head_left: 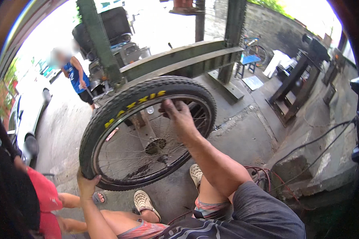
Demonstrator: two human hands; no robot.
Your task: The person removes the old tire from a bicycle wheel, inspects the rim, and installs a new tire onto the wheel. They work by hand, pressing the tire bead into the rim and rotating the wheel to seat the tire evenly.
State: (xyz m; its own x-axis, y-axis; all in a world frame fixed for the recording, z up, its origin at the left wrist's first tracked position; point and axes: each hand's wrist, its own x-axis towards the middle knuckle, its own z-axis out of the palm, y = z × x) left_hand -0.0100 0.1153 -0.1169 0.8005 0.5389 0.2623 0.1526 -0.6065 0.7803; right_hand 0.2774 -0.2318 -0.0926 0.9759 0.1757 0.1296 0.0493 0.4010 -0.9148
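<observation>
A bicycle wheel (157, 178) with a knobby black tyre (91, 131), yellow lettering on its sidewall and a toothed rear cassette (155, 146) at its hub is held up tilted before me. My left hand (87, 184) is closed round the tyre at its lower left, thumb on the near side by the rim. Reaching across the spokes, my right hand (177, 115) has its fingers curled together close to the inner edge of the rim at the upper part. What lies between those fingers is too small to make out.
A green steel frame (175, 59) stands just beyond the wheel. Close at left is a person in red shorts (44, 189); a person in a blue top (73, 75) stands farther off. Cables (307, 147) and red hoses (263, 171) run at right. A blue stool (249, 60) and bicycle (256, 49) are behind.
</observation>
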